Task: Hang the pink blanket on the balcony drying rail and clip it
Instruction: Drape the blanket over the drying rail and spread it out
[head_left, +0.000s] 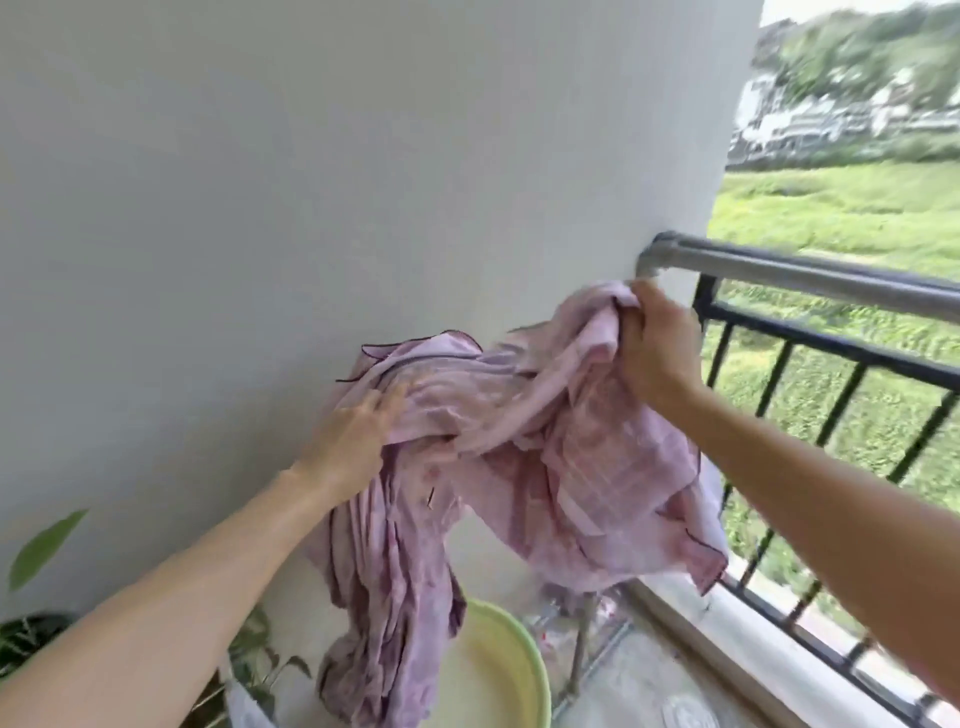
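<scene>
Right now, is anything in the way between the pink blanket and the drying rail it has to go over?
Nothing visible. The right hand grips the pink blanket just below the drying rail, the left hand holds it lower, and the rail's top in view is bare.

Cannot make out the distant buildings (831, 119) or the railing (831, 347) bars, smeared by motion. Cannot see fingertips of the right hand (657, 348), buried in pink blanket (545, 415) folds. Loses the green basin (488, 675), leafy plant (44, 545) and drying rail (805, 273) at the frame edges.
</scene>
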